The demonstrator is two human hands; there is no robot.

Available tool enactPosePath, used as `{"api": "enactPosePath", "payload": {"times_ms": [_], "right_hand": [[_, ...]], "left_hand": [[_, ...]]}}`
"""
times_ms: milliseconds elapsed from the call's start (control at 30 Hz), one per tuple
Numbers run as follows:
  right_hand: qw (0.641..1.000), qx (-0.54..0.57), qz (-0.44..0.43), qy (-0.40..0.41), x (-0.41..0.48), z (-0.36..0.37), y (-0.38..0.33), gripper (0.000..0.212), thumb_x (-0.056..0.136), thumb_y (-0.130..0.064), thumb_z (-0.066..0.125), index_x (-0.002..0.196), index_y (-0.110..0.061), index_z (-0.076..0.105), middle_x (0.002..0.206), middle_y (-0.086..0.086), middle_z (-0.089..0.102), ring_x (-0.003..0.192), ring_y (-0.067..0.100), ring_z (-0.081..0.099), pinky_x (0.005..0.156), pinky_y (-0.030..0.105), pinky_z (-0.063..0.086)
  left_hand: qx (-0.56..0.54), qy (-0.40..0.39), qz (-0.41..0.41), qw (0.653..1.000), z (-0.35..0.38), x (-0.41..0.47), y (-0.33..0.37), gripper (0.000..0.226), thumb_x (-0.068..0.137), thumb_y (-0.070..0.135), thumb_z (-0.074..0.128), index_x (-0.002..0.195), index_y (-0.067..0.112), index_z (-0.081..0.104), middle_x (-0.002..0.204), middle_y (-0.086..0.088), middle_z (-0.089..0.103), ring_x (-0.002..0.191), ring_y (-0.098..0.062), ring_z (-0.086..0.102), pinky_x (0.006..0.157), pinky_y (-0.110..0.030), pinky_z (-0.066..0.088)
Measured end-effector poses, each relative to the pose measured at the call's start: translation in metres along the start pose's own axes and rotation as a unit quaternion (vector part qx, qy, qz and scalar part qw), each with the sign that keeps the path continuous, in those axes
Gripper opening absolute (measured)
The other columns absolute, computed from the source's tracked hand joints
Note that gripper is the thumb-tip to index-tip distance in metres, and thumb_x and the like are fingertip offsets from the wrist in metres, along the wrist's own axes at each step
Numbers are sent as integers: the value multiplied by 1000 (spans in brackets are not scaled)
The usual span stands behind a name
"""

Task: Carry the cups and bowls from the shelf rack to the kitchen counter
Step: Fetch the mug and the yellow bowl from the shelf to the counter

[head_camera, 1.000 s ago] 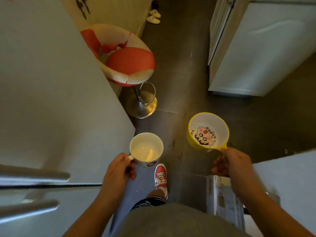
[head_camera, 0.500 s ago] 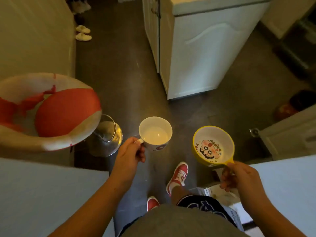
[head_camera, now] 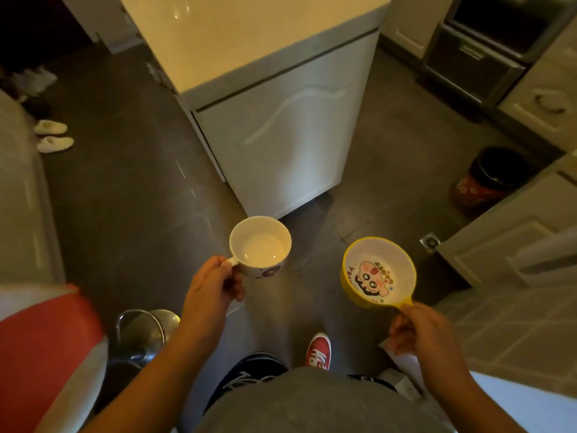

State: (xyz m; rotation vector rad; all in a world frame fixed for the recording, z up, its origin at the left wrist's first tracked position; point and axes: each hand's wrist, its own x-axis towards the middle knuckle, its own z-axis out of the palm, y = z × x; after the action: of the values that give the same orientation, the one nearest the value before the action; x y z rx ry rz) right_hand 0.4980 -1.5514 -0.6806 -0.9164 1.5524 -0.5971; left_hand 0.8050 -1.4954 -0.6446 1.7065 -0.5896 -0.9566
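1. Since half a second earlier, the white counter (head_camera: 249, 39) had come closer, its top now in view, and the red stool (head_camera: 46, 348) had slid to the lower left.
2. The yellow bowl (head_camera: 368, 273) showed a cartoon face; the writing around it was too small to read.
3. The left hand (head_camera: 212, 289) was clenched on the handle of the white cup (head_camera: 260, 245); the right hand (head_camera: 418, 326) pinched the bowl's handle. Both were held upright over the floor, short of the counter.

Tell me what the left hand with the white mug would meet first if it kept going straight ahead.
Probably the white cabinet panel below the pale counter top; the left hand and white ceramic mug point at it, though depth is unclear.
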Motion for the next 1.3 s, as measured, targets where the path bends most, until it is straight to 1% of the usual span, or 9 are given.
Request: {"api": "enactPosePath", "payload": {"times_ms": [200,367,467,600,767,867,1067,1167,1300], "right_hand": [[999,21,-12,45,78,31,-68,36,94,-15,47,61,-4,56,46,9,61,37,25,61,35,23,41],[996,26,-8,84,146,52,-124,34,93,-17,48,63,-5,58,46,7,63,37,23,62,38,26,43],[992,41,2,118,176,51,-150,36,94,-19,48,62,-6,58,49,7,64,39,25,63,40,27,44],[981,76,26,176,193,33,-167,37,94,-23,50,61,-9,62,53,9,66,41,26,64,39,28,45],[957,130,58,253,205,-5,-172,37,95,-21,51,63,-5,60,53,12,63,41,28,61,47,32,45],[943,148,84,287,220,-32,-172,33,95,-16,51,68,0,59,50,13,62,39,26,58,46,31,43],[943,146,96,283,280,-106,-183,37,96,-8,47,62,1,57,43,10,60,33,20,56,39,28,41],[951,143,96,258,322,-150,-200,38,95,-9,48,60,1,57,45,11,59,35,23,56,38,28,42],[965,120,78,222,386,-198,-237,39,94,-7,48,57,0,56,46,12,58,34,24,56,32,23,40]], "left_hand": [[39,-19,2,999,15,87,29,36,101,11,38,70,8,55,55,2,59,50,-9,55,47,-14,49],[13,-82,-36,996,44,184,55,35,99,13,39,66,11,53,59,-4,54,54,-14,51,54,-29,45],[27,-130,-41,990,74,238,75,30,97,10,39,71,7,52,61,-4,52,54,-12,50,56,-32,42],[65,-204,-24,976,132,295,107,26,97,8,40,74,2,51,67,-14,48,60,-21,46,59,-37,39],[91,-302,22,949,230,337,142,29,98,8,40,74,-4,51,65,-14,50,60,-19,49,54,-24,45],[94,-339,26,936,296,353,156,30,98,9,40,72,3,52,62,-9,52,58,-15,50,53,-20,45],[76,-369,13,926,429,372,181,32,97,7,40,69,10,53,60,-1,55,55,-10,51,52,-21,47],[70,-357,4,931,481,383,194,32,98,9,40,69,9,53,62,-5,53,57,-14,50,56,-28,45],[84,-321,12,943,521,399,209,32,98,10,39,71,7,55,60,-4,54,55,-14,53,55,-28,47]]}}
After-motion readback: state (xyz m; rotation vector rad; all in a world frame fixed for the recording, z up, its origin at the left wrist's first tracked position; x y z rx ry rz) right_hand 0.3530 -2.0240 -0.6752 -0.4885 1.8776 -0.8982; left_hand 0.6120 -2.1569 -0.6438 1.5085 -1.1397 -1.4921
